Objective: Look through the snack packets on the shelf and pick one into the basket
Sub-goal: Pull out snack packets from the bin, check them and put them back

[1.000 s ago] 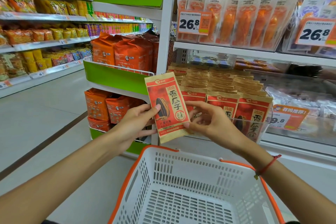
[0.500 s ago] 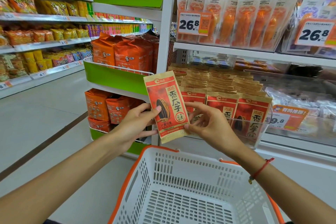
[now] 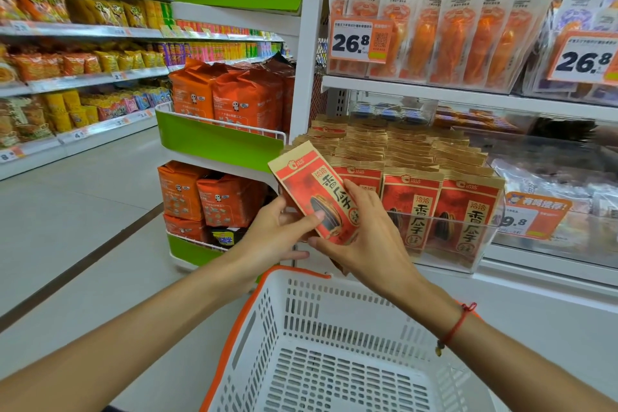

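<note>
- We hold one red-and-tan snack packet (image 3: 316,197) tilted, above the far rim of the white basket (image 3: 334,358).
- Our left hand (image 3: 281,234) grips its lower left edge, thumb across the front.
- Our right hand (image 3: 361,234) pinches its lower right side, fingers over the print.
- Just beyond our right hand, matching packets (image 3: 414,211) stand in a clear shelf bin (image 3: 485,244).
</note>
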`<state>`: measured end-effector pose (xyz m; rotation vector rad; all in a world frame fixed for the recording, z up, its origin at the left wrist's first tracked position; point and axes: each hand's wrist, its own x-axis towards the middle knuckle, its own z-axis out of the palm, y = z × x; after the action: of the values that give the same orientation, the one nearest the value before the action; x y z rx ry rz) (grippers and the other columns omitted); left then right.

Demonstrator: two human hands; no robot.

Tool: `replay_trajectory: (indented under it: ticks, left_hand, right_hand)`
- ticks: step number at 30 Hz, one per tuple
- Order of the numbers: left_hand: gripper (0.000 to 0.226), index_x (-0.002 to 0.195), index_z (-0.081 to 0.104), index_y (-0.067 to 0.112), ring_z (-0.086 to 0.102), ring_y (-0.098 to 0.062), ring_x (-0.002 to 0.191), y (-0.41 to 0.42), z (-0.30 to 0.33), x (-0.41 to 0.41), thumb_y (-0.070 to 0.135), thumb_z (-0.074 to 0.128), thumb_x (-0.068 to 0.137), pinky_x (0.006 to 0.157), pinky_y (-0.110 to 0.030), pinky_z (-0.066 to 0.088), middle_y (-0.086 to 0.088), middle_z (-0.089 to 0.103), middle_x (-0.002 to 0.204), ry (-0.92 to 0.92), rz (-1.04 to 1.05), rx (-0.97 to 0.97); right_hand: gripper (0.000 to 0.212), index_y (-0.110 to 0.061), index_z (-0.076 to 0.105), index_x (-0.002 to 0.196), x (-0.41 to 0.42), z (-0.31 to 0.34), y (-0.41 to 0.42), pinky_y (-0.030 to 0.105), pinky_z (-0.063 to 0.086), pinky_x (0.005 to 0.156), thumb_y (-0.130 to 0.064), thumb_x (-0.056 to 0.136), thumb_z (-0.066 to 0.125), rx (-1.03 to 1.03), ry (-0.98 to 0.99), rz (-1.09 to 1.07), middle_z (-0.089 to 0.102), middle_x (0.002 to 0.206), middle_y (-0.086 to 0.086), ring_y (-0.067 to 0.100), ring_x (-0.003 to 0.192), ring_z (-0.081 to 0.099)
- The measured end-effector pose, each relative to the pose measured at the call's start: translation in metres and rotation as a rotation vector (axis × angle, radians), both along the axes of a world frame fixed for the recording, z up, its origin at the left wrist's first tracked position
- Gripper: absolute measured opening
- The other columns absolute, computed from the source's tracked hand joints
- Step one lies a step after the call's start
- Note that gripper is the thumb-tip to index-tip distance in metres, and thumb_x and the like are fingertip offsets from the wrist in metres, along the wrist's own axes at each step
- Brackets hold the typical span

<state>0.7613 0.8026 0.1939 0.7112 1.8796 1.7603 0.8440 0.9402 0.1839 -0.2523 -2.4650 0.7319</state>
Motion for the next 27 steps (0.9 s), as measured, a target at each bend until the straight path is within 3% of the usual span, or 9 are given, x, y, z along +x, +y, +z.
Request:
replay_trajectory:
  ticks: [2, 5, 8, 13, 17, 20, 23, 25, 27]
  left_hand:
    - [0.032, 0.121, 0.056, 0.028, 0.069, -0.005, 0.097, -0.002, 0.003, -0.002, 0.033, 0.064, 0.09, 0.081, -0.027, 0.058, 0.007, 0.073, 0.106, 0.012, -0.016, -0.022]
    - [0.038, 0.122, 0.059, 0.026, 0.067, -0.002, 0.102, -0.004, 0.011, -0.005, 0.042, 0.062, 0.088, 0.083, -0.025, 0.058, 0.007, 0.07, 0.114, 0.007, -0.078, -0.06]
    - [0.043, 0.129, 0.055, 0.026, 0.062, -0.003, 0.11, -0.007, 0.015, -0.009, 0.046, 0.055, 0.091, 0.09, -0.028, 0.056, 0.01, 0.063, 0.123, -0.024, -0.089, -0.064]
    - [0.039, 0.132, 0.054, 0.023, 0.059, -0.004, 0.113, -0.009, 0.011, -0.015, 0.04, 0.05, 0.098, 0.096, -0.03, 0.052, 0.009, 0.062, 0.126, -0.068, -0.056, -0.07]
    - [0.036, 0.126, 0.063, 0.024, 0.056, -0.003, 0.119, -0.006, 0.007, -0.014, 0.041, 0.051, 0.097, 0.103, -0.031, 0.046, 0.008, 0.066, 0.124, -0.021, -0.057, -0.06]
    - [0.031, 0.118, 0.067, 0.024, 0.058, -0.002, 0.117, -0.006, 0.006, -0.014, 0.039, 0.052, 0.097, 0.104, -0.031, 0.044, 0.011, 0.071, 0.114, -0.011, -0.037, 0.0]
    - [0.031, 0.119, 0.065, 0.025, 0.063, -0.006, 0.112, -0.009, 0.007, -0.017, 0.041, 0.054, 0.094, 0.097, -0.03, 0.049, 0.008, 0.074, 0.107, -0.054, -0.002, 0.044]
    - [0.033, 0.123, 0.061, 0.025, 0.067, -0.008, 0.106, -0.012, 0.008, -0.019, 0.04, 0.058, 0.093, 0.093, -0.03, 0.053, 0.006, 0.075, 0.104, -0.075, 0.012, 0.056]
    - [0.037, 0.124, 0.058, 0.024, 0.069, -0.008, 0.102, -0.013, 0.008, -0.02, 0.038, 0.061, 0.091, 0.093, -0.033, 0.054, 0.004, 0.075, 0.103, -0.06, 0.025, 0.033]
  right_hand:
    - [0.094, -0.023, 0.028, 0.148, 0.001, 0.005, 0.004, 0.021, 0.044, 0.095, -0.044, 0.073, 0.08, -0.065, -0.006, 0.025, 0.045, 0.133, -0.01, 0.001, 0.12, 0.047]
    - [0.076, -0.029, 0.038, 0.136, 0.007, 0.016, 0.008, 0.01, 0.049, 0.083, -0.039, 0.074, 0.08, -0.389, 0.047, 0.115, 0.05, 0.119, -0.022, -0.018, 0.1, 0.053]
    - [0.064, -0.031, 0.046, 0.132, 0.011, 0.024, 0.011, 0.019, 0.054, 0.072, -0.046, 0.077, 0.074, -0.788, 0.025, 0.206, 0.059, 0.122, -0.011, 0.0, 0.105, 0.062]
    - [0.037, -0.019, 0.071, 0.115, 0.015, 0.033, 0.008, 0.042, 0.043, 0.104, -0.034, 0.085, 0.057, -1.394, -0.036, 0.423, 0.071, 0.116, 0.007, 0.023, 0.108, 0.063]
    - [0.041, -0.016, 0.069, 0.121, 0.014, 0.033, 0.01, 0.045, 0.037, 0.11, -0.034, 0.089, 0.052, -1.557, -0.107, 0.51, 0.066, 0.125, 0.012, 0.027, 0.115, 0.06]
    - [0.045, -0.021, 0.064, 0.127, 0.011, 0.032, 0.012, 0.045, 0.043, 0.103, -0.043, 0.093, 0.045, -1.508, -0.18, 0.51, 0.066, 0.125, 0.01, 0.025, 0.113, 0.063]
    - [0.039, -0.029, 0.066, 0.115, 0.008, 0.028, 0.013, 0.042, 0.047, 0.099, -0.049, 0.094, 0.04, -1.175, -0.232, 0.345, 0.073, 0.11, 0.001, 0.017, 0.103, 0.068]
    - [0.033, -0.03, 0.067, 0.109, 0.007, 0.026, 0.014, 0.036, 0.049, 0.096, -0.044, 0.098, 0.039, -0.911, -0.201, 0.21, 0.075, 0.101, -0.003, 0.015, 0.099, 0.069]
    - [0.024, -0.029, 0.066, 0.113, 0.008, 0.026, 0.018, 0.025, 0.053, 0.083, -0.035, 0.099, 0.047, -0.758, -0.112, 0.128, 0.074, 0.1, -0.006, 0.014, 0.099, 0.069]
